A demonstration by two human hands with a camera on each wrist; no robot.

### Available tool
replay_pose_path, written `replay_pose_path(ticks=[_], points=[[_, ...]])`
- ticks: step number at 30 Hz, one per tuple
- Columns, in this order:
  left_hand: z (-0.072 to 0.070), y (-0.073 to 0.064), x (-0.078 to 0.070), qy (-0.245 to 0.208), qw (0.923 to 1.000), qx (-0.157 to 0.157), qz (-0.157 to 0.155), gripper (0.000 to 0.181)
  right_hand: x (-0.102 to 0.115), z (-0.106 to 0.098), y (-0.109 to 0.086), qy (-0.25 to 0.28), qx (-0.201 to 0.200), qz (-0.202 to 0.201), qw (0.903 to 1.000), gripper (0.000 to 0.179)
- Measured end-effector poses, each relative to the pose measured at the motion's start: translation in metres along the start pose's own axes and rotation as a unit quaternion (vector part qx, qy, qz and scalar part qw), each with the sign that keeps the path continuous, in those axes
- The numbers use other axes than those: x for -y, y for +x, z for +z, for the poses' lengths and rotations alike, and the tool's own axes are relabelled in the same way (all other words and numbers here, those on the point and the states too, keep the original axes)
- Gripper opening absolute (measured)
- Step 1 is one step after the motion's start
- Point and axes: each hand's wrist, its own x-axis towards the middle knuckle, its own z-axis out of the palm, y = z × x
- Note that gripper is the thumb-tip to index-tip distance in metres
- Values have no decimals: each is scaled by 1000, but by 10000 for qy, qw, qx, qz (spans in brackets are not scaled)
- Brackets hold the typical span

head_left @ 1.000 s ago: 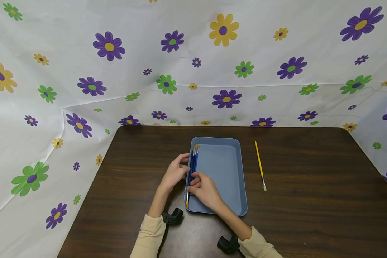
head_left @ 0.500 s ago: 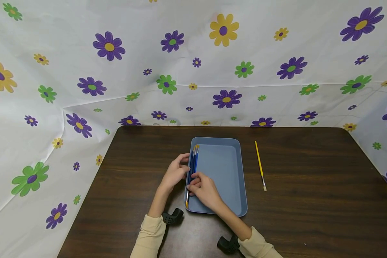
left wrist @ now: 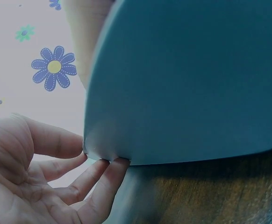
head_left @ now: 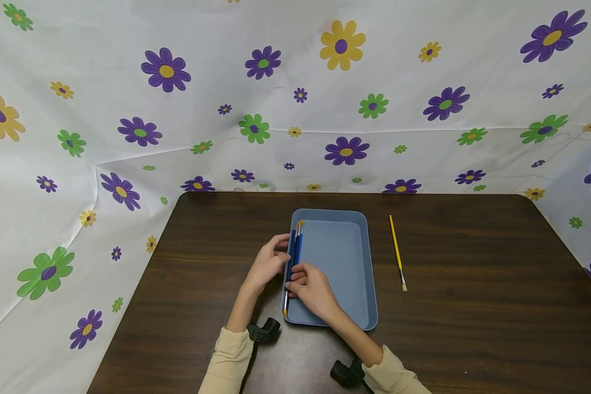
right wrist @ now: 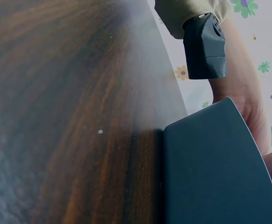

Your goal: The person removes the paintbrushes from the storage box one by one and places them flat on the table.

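The blue-grey tray [head_left: 336, 268] lies in the middle of the table in the head view. Along its left wall lie several blue paintbrushes [head_left: 299, 241], bristles toward the far end. My left hand [head_left: 267, 261] grips the tray's left rim; the left wrist view has its thumb at the edge and fingers [left wrist: 109, 179] against the outer wall. Inside, my right hand [head_left: 316, 291] pinches a dark-handled paintbrush [head_left: 286, 304] whose orange-tipped bristles point toward the near left corner. Most of this brush's handle is hard to separate from the others. In the right wrist view, the tray wall largely hides the right hand.
A yellow paintbrush [head_left: 396, 246] lies on the dark wooden table [head_left: 473, 284], right of the tray, bristles toward the near side. A flower-printed white cloth [head_left: 202, 115] hangs behind and beside the table. Black wrist mounts [head_left: 264, 330] sit on both forearms.
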Motion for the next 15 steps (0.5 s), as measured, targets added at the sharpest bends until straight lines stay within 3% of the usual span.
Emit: replay_pose_path(ticks=[15], points=[[1,-1,-1,-129,9999,-4,11,55,0,0,2,-338,-102,-63,9994,37]])
